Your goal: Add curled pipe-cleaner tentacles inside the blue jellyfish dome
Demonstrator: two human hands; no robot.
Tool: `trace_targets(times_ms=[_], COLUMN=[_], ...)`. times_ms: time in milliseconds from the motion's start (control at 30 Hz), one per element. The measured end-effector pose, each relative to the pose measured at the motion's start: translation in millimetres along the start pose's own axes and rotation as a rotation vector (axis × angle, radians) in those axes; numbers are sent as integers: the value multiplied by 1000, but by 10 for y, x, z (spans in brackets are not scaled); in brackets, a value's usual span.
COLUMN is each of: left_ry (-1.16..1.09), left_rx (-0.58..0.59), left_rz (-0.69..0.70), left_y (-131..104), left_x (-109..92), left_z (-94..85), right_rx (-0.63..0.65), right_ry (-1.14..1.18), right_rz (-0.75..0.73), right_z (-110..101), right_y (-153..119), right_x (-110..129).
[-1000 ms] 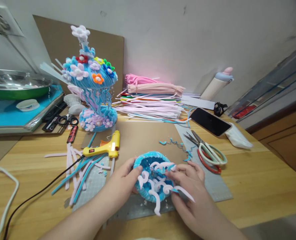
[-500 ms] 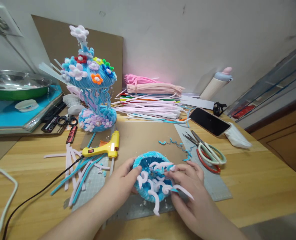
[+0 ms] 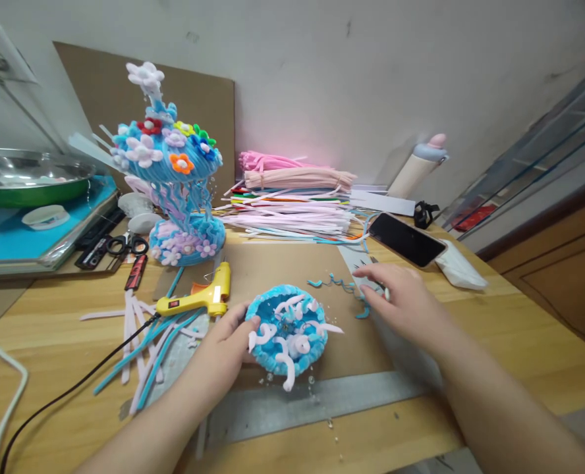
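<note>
A fluffy blue bowl-shaped piece point(image 3: 260, 309) with curled white and blue stems inside is tilted open toward me, clear beads dangling below it. My left hand point(image 3: 230, 336) grips its left rim, thumb over the edge. Off to the right, my right hand point(image 3: 396, 296) is over the scissors point(image 3: 386, 291), which it mostly covers; its thumb and forefinger are apart, and whether the other fingers touch the handles is hidden. Thin blue curled scraps point(image 3: 342, 283) lie on the cardboard point(image 3: 273, 263) beside that hand.
A yellow glue gun point(image 3: 198, 299) lies left of the piece, near loose stems point(image 3: 139, 355). Behind stands a flowered blue decoration point(image 3: 168, 158). Stem bundles point(image 3: 297, 197), a phone point(image 3: 406, 238) and a bottle point(image 3: 417, 170) are at the back. A cutting mat point(image 3: 322, 401) lies underneath.
My right hand has let go of the blue piece and moved right and up to the scissors. My left hand, still holding the piece, has shifted slightly left. The view has tilted a little.
</note>
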State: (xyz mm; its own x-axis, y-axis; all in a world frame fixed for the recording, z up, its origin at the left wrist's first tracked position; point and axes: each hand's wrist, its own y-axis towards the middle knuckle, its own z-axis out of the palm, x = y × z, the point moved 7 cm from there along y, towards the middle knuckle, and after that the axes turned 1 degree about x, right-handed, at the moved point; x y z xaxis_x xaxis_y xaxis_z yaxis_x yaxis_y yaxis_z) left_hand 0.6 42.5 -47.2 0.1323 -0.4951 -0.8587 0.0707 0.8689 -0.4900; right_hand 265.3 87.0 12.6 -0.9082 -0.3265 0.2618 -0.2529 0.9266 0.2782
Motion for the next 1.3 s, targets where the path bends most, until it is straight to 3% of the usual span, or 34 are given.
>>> trace_targets(times_ms=[67,167,367,533,800,967,1133,1300], left_ry=[-19,-53,-99,-71,-52,-130,-124,-77], left_rx=[13,17,-16,-74,31,16,8,43], left_rz=[0,21,30,3,-84,-47,-5,-11], left_y=[14,44,76,61,-26,-15,9,-77], left_x=[-2,4,55,112,206,221,170,173], left_z=[15,37,75,73,97,198,282,194], right_rx=[107,133,157,160,114,128,182,194], right_ry=[-64,-99,-125,-110,-40,13,96,296], right_rz=[-88,-110,-160,-172,-50,45,67,115], right_z=[157,344,553,558,414,385,426,388], right_y=[177,333,361,348,326,300,291,269], right_x=[-3,26,142,163,-95,-286,-225,-282])
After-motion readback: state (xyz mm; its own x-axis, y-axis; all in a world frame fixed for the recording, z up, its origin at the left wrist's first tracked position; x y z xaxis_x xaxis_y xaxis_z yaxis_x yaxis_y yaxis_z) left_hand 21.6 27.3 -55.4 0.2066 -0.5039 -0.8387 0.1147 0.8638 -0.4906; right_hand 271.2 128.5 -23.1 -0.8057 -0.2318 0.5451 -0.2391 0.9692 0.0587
